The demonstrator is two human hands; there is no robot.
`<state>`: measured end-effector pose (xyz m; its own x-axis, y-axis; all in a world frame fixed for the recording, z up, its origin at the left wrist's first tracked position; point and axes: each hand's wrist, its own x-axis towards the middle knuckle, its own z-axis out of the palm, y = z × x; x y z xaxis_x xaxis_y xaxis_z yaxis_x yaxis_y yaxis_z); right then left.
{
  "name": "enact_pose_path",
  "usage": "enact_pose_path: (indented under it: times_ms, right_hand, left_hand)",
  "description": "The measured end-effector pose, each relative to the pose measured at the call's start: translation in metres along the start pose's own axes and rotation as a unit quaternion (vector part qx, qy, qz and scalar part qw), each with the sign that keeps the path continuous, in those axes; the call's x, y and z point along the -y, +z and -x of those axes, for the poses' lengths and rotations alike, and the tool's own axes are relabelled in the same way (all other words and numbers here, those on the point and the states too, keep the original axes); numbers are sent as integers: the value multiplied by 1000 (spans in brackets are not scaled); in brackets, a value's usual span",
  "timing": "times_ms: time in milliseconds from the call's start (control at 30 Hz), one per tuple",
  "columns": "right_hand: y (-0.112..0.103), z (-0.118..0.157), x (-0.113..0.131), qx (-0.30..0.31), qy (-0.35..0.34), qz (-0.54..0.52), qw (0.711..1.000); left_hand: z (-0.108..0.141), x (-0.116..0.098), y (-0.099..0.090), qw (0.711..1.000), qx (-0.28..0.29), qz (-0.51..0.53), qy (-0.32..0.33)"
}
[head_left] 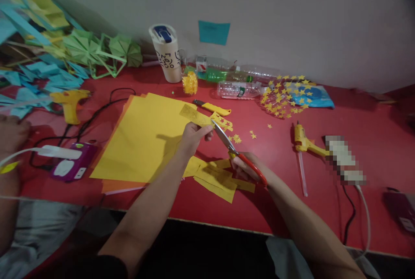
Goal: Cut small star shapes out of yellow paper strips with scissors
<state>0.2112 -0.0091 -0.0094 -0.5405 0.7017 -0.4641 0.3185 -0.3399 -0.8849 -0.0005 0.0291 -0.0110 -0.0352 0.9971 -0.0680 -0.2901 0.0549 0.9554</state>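
My left hand pinches a strip of yellow paper above the stacked sheets. In my right hand are red-handled scissors, their blades pointing up and left to the strip's right end. The blade tips lie by my left fingertips; whether they are cutting into the paper I cannot tell. Below my hands lie several loose yellow paper strips. Just beyond the blades are a strip with star-shaped holes and small cut yellow stars. A yellow utility knife rests behind them.
Yellow sheets lie left on the red table. A tumbler, plastic bottles and a star-covered clear piece stand behind. Glue guns, a purple power adapter and a co-worker's arm flank the sides.
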Motion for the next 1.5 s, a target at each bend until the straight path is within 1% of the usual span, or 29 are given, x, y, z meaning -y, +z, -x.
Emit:
enact_pose_path:
  times_ms: [267, 467, 633, 933, 1000, 1133, 1200, 1367, 1500]
  right_hand:
    - [0, 0, -1, -18, -1, 12, 1000]
    - [0, 1, -1, -13, -1, 13, 1000]
    - [0, 1, 0, -21, -4, 16, 1000]
    - [3, -1, 3, -34, 12, 14, 999]
    - [3, -1, 2, -40, 10, 21, 999]
    - [2, -2, 1, -47, -7, 30, 998]
    - [3, -2, 0, -45, -14, 29, 998]
    - [3, -2, -1, -42, -12, 27, 999]
    - [3, -2, 2, -35, 2, 34, 999]
  left_hand:
    - [-1, -4, -1, 1000, -10, 6, -8]
    - [-2, -1, -4, 1000, -7, -5, 3]
    - [-3, -2, -5, 1000, -13, 10, 7]
    - [-4, -3, -6, 998, -43, 38, 26]
    - [-4, -2, -5, 999, -24, 40, 18]
    - [-3, 2, -4, 999, 38, 33, -10]
    - [-3, 4, -4, 998, 47, 31, -10]
    - [-5, 4, -6, 999, 30, 38, 18]
    - [-5, 1, -6, 999, -1, 35, 30]
